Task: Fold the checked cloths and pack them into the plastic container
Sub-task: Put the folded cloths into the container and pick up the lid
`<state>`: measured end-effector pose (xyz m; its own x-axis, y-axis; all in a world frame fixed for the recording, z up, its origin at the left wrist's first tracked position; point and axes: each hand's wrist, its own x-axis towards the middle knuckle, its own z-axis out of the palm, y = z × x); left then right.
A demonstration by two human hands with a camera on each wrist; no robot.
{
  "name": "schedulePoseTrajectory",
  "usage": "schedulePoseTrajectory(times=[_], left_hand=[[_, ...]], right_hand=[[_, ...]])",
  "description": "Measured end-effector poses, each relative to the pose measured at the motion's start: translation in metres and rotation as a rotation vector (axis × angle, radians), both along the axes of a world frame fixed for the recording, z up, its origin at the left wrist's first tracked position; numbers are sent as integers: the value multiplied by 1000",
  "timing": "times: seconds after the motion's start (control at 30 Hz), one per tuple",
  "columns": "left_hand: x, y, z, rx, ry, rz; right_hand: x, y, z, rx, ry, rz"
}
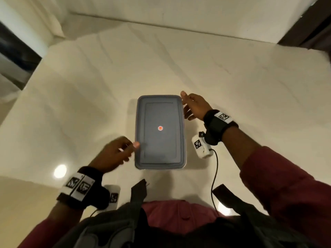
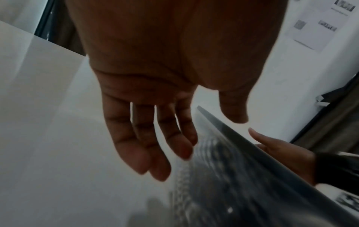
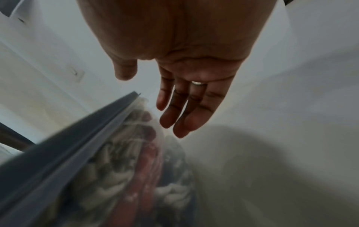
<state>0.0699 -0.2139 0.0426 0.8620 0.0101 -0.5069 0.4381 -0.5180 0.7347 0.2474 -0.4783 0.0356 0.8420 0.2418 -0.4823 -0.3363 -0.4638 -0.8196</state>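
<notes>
A clear plastic container with a grey lid (image 1: 160, 131) stands on the white table, lid on. Through its wall I see folded checked cloths (image 3: 139, 161), red and dark ones, also blurred in the left wrist view (image 2: 219, 176). My left hand (image 1: 116, 153) hovers at the lid's near left edge, fingers relaxed and holding nothing (image 2: 155, 138). My right hand (image 1: 191, 106) is beside the far right corner, fingers straight and empty (image 3: 184, 107). Neither hand clearly touches the container.
The white cloth-covered table (image 1: 250, 95) spreads all round the container. A small white wrist device (image 1: 201, 146) with a black cable hangs by the container's right side. A dark curtain (image 1: 308, 33) stands at the far right, walls behind.
</notes>
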Motion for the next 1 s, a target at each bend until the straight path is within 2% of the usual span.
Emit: schedulePoseTrajectory(times=[0.07, 0.2, 0.33, 0.5, 0.63, 0.8, 0.9, 1.0], left_hand=[[-23, -10, 0, -83, 46, -36], [-34, -23, -5, -196, 53, 100], [-35, -23, -6, -262, 49, 110], [-37, -24, -11, -258, 23, 95], [-34, -18, -11, -230, 11, 81], [-23, -23, -13, -210, -24, 49], [-16, -25, -13, -173, -37, 15], [-2, -41, -9, -145, -7, -122]], right_hand=[[7, 11, -2, -36, -15, 27], [15, 13, -7, -48, -52, 38], [13, 12, -7, -56, -38, 37], [16, 10, -2, -1, 9, 64], [16, 8, -1, -106, -45, 134], [15, -1, -5, 20, 4, -6], [6, -13, -7, -70, -92, -13], [-13, -44, -8, -214, -234, -79]])
